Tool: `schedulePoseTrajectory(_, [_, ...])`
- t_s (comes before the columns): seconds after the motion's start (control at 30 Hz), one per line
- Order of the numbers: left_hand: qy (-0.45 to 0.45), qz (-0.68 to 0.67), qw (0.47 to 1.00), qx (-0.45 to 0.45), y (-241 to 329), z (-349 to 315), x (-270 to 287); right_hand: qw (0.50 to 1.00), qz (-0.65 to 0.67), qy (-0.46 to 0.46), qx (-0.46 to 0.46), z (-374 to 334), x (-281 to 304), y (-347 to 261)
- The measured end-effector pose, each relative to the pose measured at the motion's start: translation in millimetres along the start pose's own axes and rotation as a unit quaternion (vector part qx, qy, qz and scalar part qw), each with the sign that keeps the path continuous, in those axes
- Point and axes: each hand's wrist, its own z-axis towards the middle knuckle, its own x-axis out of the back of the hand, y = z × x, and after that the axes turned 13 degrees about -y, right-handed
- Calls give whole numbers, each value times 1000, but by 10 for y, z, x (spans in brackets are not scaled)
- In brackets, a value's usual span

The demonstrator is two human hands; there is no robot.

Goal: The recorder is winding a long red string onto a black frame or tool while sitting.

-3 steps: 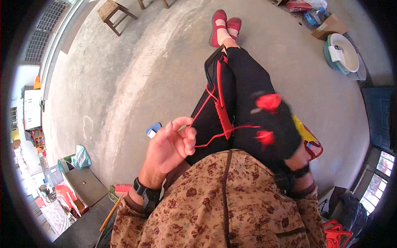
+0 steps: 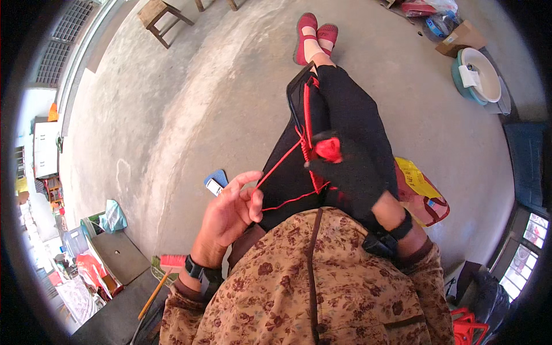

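Red cord (image 2: 281, 163) runs from my left hand (image 2: 230, 210), whose thumb and finger pinch it, up to a black frame (image 2: 290, 99) lying along my lap. Tight red windings (image 2: 313, 173) cover part of the frame's near end. A second strand (image 2: 290, 200) crosses from the left hand toward my right hand (image 2: 359, 175), which wears a black glove. That hand is closed beside the windings, and the strand passes under it. A bright red patch (image 2: 328, 149) shows at the glove's fingers; whether it is glove or bunched cord I cannot make out.
A red and yellow bag (image 2: 422, 192) lies on the floor to my right. A blue item (image 2: 216, 177) is at left. A wooden stool (image 2: 161, 20) stands far left, basins (image 2: 480, 75) far right. A red-headed broom (image 2: 172, 263) lies near my left elbow.
My right hand has swung left, from over my right thigh to beside the red windings. My left hand has shifted slightly left and down, still pinching the cord.
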Motion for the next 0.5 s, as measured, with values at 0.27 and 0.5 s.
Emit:
schedulePoseTrajectory(0.27, [38, 185, 980, 65, -1, -407, 188, 976, -218, -1, 7, 163, -200, -75])
schedulePoseTrajectory(0.5, [-249, 142, 958, -11, 398, -112, -145, 989, -85, 113, 39, 67, 388, -124])
